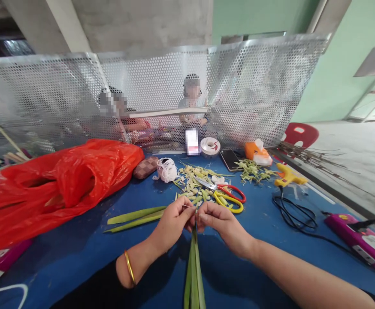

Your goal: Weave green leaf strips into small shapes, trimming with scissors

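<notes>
My left hand [174, 221] and my right hand [219, 221] meet fingertip to fingertip over the blue table [87, 253]. Both pinch the top end of a bundle of long green leaf strips [194, 274], which runs from my fingers down toward me. My left wrist wears a gold bangle [129, 267]. Just beyond my fingers lies a heap of cut leaf scraps [192, 184] with two pairs of scissors, one red-handled [234, 192] and one yellow-handled [229, 202]. Two loose green leaf strips [136, 216] lie to the left of my left hand.
A big red plastic bag [52, 184] fills the left side. A white thread ball [166, 169], tape roll [210, 146], phone [230, 159], yellow glue gun [287, 176] with black cord [295, 214] and a purple device [364, 242] lie around. Two people sit behind a perforated metal screen [255, 86].
</notes>
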Demonstrator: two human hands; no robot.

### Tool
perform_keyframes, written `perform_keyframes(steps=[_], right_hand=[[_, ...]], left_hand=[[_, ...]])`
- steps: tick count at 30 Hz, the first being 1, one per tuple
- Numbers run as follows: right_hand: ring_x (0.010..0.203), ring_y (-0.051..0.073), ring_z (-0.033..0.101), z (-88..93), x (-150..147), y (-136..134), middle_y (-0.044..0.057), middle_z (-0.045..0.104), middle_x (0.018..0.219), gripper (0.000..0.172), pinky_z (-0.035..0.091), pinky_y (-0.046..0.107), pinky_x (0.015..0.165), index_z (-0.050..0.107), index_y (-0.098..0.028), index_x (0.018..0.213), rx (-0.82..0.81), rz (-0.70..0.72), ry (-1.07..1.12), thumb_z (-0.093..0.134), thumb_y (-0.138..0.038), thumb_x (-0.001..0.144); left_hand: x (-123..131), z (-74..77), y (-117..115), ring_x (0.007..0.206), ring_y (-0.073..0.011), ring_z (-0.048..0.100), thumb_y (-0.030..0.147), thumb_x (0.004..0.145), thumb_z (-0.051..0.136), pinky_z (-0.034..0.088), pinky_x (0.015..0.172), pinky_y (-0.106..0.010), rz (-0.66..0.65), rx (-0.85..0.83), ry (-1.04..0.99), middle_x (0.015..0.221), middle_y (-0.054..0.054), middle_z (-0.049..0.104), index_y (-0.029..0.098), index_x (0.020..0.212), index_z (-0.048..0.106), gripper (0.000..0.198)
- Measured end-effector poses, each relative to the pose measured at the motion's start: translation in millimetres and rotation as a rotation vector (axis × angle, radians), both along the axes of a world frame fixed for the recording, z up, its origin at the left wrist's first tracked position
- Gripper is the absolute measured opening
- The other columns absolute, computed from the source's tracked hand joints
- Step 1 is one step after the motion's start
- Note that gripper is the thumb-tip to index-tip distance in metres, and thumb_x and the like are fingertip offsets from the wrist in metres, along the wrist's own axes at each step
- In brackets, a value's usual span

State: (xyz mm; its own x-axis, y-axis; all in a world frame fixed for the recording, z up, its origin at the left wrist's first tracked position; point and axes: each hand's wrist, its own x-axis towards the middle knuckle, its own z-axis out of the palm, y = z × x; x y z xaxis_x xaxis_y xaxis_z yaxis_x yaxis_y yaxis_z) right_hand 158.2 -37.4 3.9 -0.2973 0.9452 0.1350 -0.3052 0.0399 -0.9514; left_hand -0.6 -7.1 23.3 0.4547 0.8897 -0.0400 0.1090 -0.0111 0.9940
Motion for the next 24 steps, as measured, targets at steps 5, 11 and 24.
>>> perform_keyframes(steps=[5,11,24], right_hand=[[0.061,0.014,0.052,30.5,3.3,13.3,-0.001,0.058,0.061,0.028,0.042,0.028,0.063,0.056,-0.018,0.068,0.065,-0.072,0.003,0.067,-0.040,0.081],[0.057,0.012,0.050,64.3,-4.9,27.8,-0.002,0.057,0.061,0.023,0.040,0.026,0.059,0.056,-0.018,0.070,0.139,-0.168,0.084,0.067,-0.034,0.081],[0.062,0.013,0.056,43.4,-3.5,34.1,-0.004,0.053,0.068,0.017,0.046,0.026,0.060,0.051,-0.023,0.100,0.274,-0.224,-0.111,0.058,-0.034,0.088]], left_hand=[[14.3,32.4,9.6,0.051,-0.0104,0.050,0.043,0.082,0.060,0.041,0.052,-0.023,0.028,0.091,-0.055,0.057,0.005,0.054,0.018,0.074,0.050,0.028],[16.7,64.7,15.5,0.054,-0.0102,0.052,0.039,0.085,0.058,0.042,0.053,-0.022,0.088,0.209,-0.146,0.060,0.004,0.053,0.019,0.074,0.050,0.025],[6.7,57.2,26.0,0.054,-0.0115,0.055,0.036,0.085,0.057,0.046,0.056,-0.024,0.102,0.229,-0.109,0.059,0.004,0.054,0.019,0.071,0.049,0.023]])
